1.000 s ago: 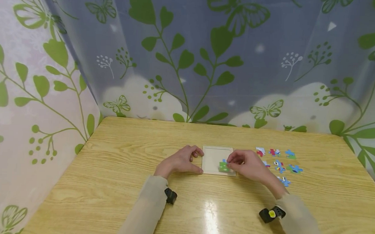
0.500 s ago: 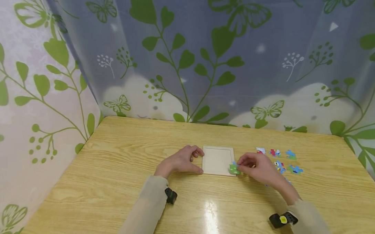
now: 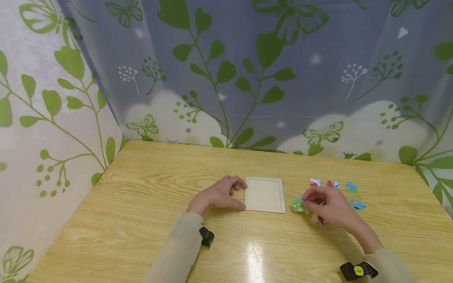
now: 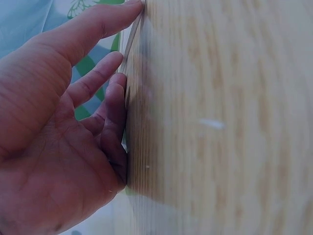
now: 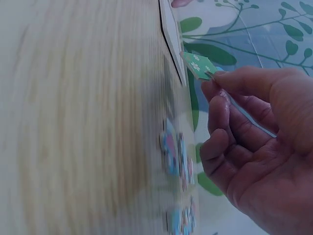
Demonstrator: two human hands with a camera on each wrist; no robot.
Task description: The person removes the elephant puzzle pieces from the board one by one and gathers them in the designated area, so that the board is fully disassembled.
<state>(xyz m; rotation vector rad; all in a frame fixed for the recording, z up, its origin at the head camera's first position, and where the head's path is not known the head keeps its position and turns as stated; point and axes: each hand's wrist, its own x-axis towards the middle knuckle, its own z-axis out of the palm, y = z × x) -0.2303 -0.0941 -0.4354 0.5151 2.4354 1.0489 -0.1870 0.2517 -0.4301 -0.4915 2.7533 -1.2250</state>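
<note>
In the head view my right hand (image 3: 332, 208) pinches a green jigsaw piece (image 3: 297, 205) with white dots and a blue knob between thumb and index finger. It is over the table, just right of the shallow square wooden puzzle tray (image 3: 263, 195). The right wrist view shows the piece (image 5: 195, 63) tilted and raised off the tabletop, the other fingers curled loosely below. My left hand (image 3: 221, 193) rests at the tray's left edge, thumb at the near corner and fingertips farther up. In the left wrist view the thumb (image 4: 93, 32) stretches along that edge.
Loose jigsaw pieces lie right of the tray: a white-and-red one (image 3: 315, 182), a red one (image 3: 331, 184), and blue-green ones (image 3: 351, 187). Another piece (image 3: 320, 219) shows under my right hand, which hides others. A patterned curtain (image 3: 229, 75) hangs behind the table (image 3: 165, 164).
My right hand has carried the green jigsaw piece from over the tray's near right corner rightward, off the tray and toward the loose pieces. The left hand and the tray stay put.
</note>
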